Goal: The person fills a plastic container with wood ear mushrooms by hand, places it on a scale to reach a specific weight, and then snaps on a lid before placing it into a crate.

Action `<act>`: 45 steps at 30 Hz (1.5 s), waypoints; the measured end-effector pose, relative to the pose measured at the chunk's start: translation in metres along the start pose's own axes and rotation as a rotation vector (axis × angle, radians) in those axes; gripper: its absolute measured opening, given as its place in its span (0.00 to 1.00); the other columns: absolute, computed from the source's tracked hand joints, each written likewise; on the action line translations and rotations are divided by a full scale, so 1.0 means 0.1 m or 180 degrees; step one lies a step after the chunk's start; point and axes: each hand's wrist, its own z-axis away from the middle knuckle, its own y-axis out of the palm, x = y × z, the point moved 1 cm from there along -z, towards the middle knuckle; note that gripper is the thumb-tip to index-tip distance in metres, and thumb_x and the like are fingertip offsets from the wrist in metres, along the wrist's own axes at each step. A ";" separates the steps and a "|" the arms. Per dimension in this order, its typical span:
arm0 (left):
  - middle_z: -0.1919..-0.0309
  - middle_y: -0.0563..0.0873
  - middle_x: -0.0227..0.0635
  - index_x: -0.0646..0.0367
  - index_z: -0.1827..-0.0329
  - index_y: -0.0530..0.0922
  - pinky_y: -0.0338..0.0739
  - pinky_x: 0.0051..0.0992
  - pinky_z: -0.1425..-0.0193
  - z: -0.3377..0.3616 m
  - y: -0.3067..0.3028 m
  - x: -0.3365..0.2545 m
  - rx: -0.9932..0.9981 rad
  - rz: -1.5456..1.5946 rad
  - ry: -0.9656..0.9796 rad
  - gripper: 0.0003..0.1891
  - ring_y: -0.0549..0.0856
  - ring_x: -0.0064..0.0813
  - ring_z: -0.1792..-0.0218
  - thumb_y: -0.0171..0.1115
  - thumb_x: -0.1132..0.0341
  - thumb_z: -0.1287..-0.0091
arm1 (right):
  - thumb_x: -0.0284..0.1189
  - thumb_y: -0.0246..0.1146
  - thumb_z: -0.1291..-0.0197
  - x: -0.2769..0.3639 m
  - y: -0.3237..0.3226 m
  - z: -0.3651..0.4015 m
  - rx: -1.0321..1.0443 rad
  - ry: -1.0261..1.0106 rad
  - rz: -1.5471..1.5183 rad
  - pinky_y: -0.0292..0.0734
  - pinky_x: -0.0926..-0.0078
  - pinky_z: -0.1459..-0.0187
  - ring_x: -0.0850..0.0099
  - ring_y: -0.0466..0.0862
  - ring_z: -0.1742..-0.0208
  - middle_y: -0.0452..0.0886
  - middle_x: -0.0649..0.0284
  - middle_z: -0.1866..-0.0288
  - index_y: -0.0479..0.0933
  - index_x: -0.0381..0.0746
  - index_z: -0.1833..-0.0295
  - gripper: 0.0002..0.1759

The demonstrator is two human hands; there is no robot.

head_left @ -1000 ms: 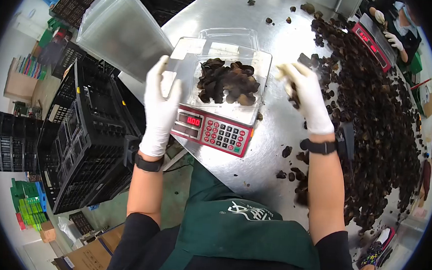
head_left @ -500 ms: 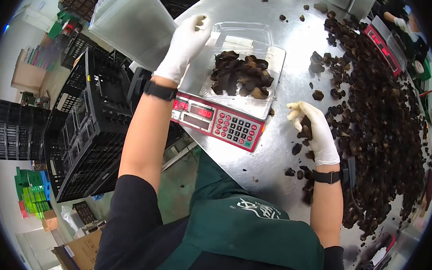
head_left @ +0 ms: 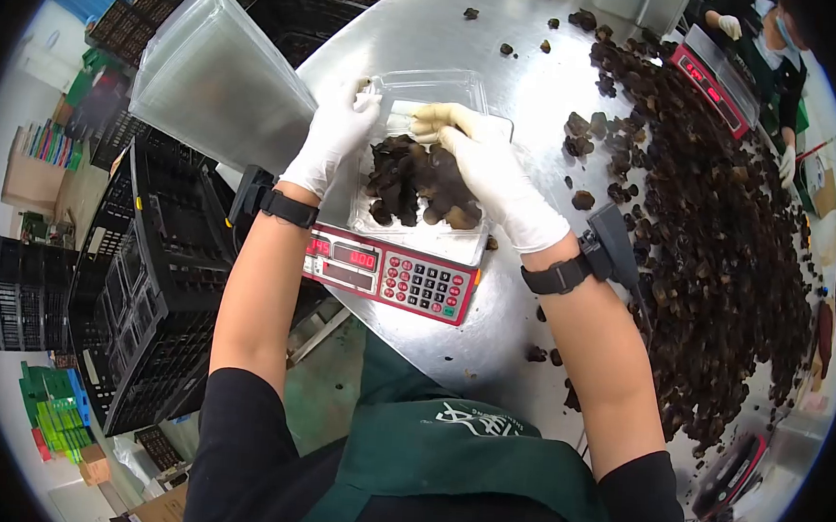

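On the scale [head_left: 407, 279] lies an open clear plastic box [head_left: 359, 214] with a pile of dark brown wood ear mushrooms [head_left: 409, 179] in it. My gloved left hand [head_left: 340, 132] is at the box's far left corner, its fingers curled at the clear edge. My gloved right hand [head_left: 486, 165] reaches over the box from the right. Its fingers stretch out past the far side of the pile, with the thumb low over the mushrooms; no piece shows between them. The clear lid [head_left: 434, 85] is folded back on the far side.
A broad heap of loose mushrooms [head_left: 723, 280] covers the right of the metal table [head_left: 529, 86]. Nested clear boxes [head_left: 223, 82] stand at the left, above black crates [head_left: 139, 282]. Across the heap, a co-worker [head_left: 784, 73] is by another red scale [head_left: 711, 88].
My right hand has moved left from beside the heap to over the box; the mushroom in its fingers no longer shows. My left hand has come nearer to the box's edge. The view has shifted.
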 end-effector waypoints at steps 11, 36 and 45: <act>0.42 0.84 0.52 0.63 0.34 0.76 0.78 0.34 0.38 -0.14 -0.08 0.24 0.0058 0.0033 0.0124 0.26 0.84 0.43 0.42 0.62 0.60 0.34 | 0.25 0.57 0.31 0.22 -0.72 0.41 -0.0950 0.0516 0.0228 0.64 0.88 0.69 0.87 0.70 0.73 0.84 0.69 0.61 0.80 0.36 0.40 0.17; 0.54 0.86 0.34 0.59 0.37 0.81 0.74 0.21 0.45 0.29 -0.49 -0.22 0.0139 0.2031 -0.0171 0.24 0.83 0.22 0.50 0.53 0.79 0.37 | 0.19 0.49 0.40 -0.12 -0.24 0.37 -0.0241 -0.0391 0.0471 0.63 0.71 0.27 0.64 0.72 0.28 0.77 0.53 0.34 0.73 0.33 0.32 0.28; 0.36 0.77 0.42 0.58 0.34 0.79 0.69 0.31 0.30 1.61 -0.48 -0.37 0.0334 0.1178 0.0238 0.21 0.76 0.35 0.34 0.56 0.75 0.30 | 0.27 0.58 0.31 -0.32 -0.52 0.96 -0.1249 0.0173 0.1142 0.77 0.73 0.45 0.73 0.80 0.51 0.84 0.60 0.48 0.77 0.37 0.35 0.20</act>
